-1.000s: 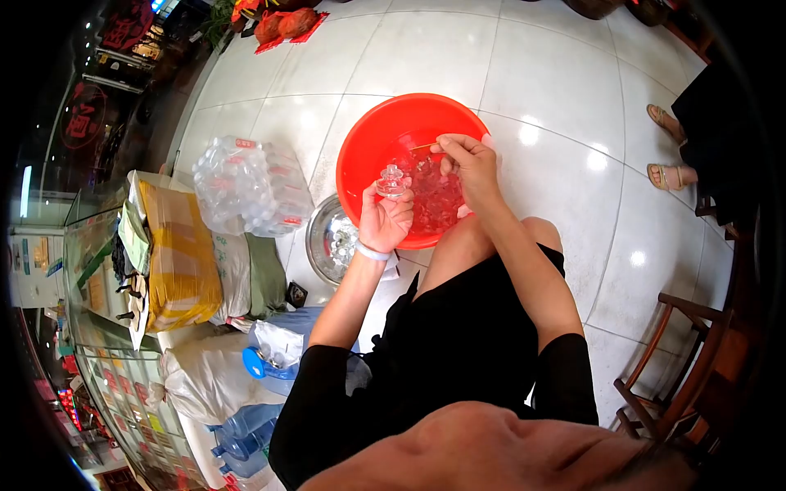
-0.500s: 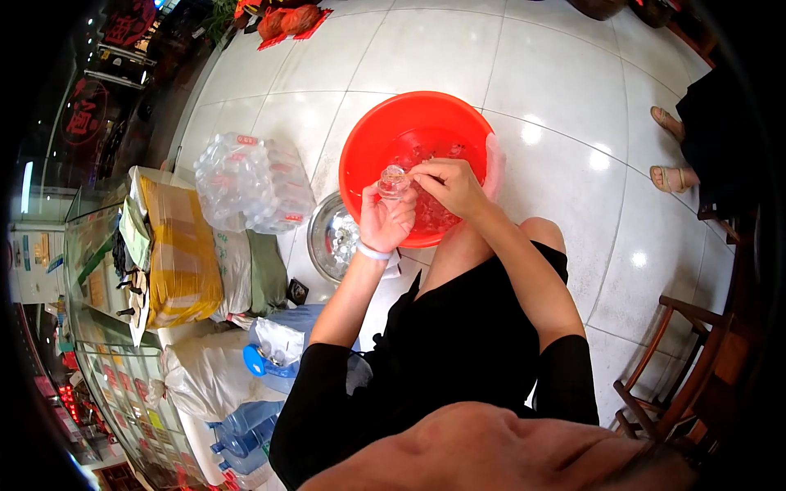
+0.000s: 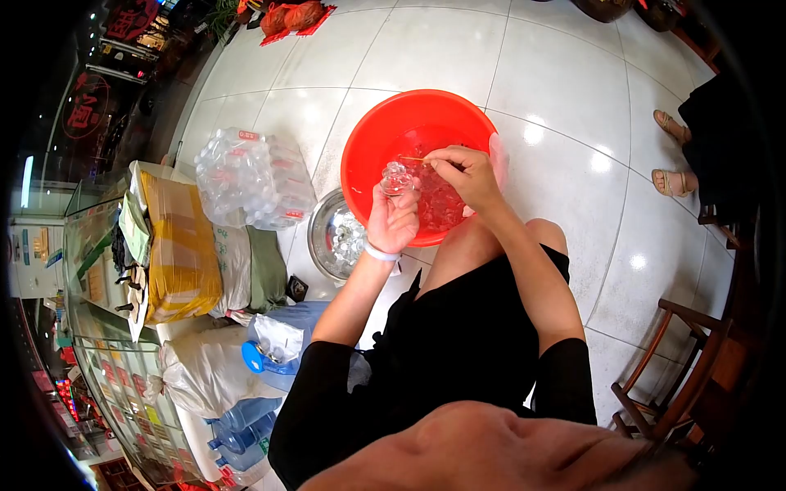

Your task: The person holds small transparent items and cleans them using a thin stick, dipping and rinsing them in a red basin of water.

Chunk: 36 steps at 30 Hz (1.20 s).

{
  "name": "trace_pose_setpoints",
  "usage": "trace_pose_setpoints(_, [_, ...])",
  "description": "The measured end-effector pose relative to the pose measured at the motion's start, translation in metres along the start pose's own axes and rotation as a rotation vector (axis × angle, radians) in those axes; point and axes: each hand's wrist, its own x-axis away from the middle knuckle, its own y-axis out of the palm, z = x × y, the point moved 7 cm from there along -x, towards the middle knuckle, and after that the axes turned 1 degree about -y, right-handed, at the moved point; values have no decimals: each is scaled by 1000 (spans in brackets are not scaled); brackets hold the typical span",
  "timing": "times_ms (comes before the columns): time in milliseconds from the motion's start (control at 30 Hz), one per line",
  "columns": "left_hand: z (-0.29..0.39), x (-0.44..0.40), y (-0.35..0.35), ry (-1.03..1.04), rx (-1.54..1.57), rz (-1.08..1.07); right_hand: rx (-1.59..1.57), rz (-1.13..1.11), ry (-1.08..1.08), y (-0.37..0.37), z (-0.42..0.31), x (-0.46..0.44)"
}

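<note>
My left hand (image 3: 393, 221) is closed round a small clear glass piece (image 3: 397, 180), held up over the near left part of a red basin (image 3: 360, 147). Between the fingertips of my right hand (image 3: 468, 176) is a thin yellowish stick (image 3: 415, 159), whose tip points left, just above and to the right of the glass piece. In the basin lie many clear pieces, looking reddish in the liquid. Left of my left wrist a round metal bowl (image 3: 315, 241) holds several small clear pieces, partly hidden by my forearm.
Wrapped clear bottles (image 3: 254, 180) stand left of the basin. Nearer are a taped yellow box (image 3: 182, 250), sacks (image 3: 214, 372) and blue water jugs (image 3: 246, 438). A wooden chair (image 3: 667, 368) stands at right, below a person's sandalled feet (image 3: 675, 182).
My right hand moved left to bring the stick to the glass piece, then drew back to the right. The glass piece has tilted in my left hand.
</note>
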Motion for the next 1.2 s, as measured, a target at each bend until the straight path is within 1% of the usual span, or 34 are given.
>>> trace_pose_setpoints(67, [-1, 0, 0, -20, 7, -41, 75, -24, -10, 2, -2, 0])
trace_pose_setpoints(200, [0, 0, -1, -24, -59, -15, 98, -51, -27, 2, -2, -2])
trace_pose_setpoints(267, [4, -2, -4, -18, -253, 58, 101, 1, -107, -2, -2, -3])
trace_pose_setpoints(300, [5, -2, -3, -17, -253, 58, 101, 1, -107, -3, -3, -4])
trace_pose_setpoints(367, [12, -2, -4, 23, -441, 152, 134, 32, -117, -9, -7, -5])
trace_pose_setpoints(400, [11, -1, -1, 25, -440, 153, 133, 31, -116, -10, -7, -5])
trace_pose_setpoints(467, [14, 1, 1, 54, -601, 245, 159, 13, -122, -10, -5, -5])
trace_pose_setpoints(500, [14, 2, 3, 56, -599, 246, 159, 11, -121, -10, -5, -6])
trace_pose_setpoints(567, [17, 4, 3, 56, -750, 324, 196, -40, -113, -8, -2, -6])
trace_pose_setpoints(700, [19, 6, 8, 49, -815, 359, 168, -106, -77, -4, -1, -6])
trace_pose_setpoints(767, [22, 7, 15, 96, -945, 432, 25, -123, 31, -3, 3, -7])
trace_pose_setpoints(900, [24, 8, 19, 131, -962, 467, -26, -101, 90, -7, 2, -9])
trace_pose_setpoints(1000, [23, 9, 22, 103, -946, 453, -41, -126, 99, -7, 2, -8])
trace_pose_setpoints(1067, [23, 11, 22, 67, -976, 447, -9, -212, 92, -3, -2, -7])
trace_pose_setpoints(1100, [24, 12, 23, 70, -976, 448, -11, -215, 92, -4, 0, -7])
trace_pose_setpoints(1167, [29, 15, 21, 113, -1046, 520, 146, -269, 58, -4, 4, -7])
trace_pose_setpoints(1200, [29, 16, 21, 115, -1047, 521, 145, -270, 57, -4, 4, -7])
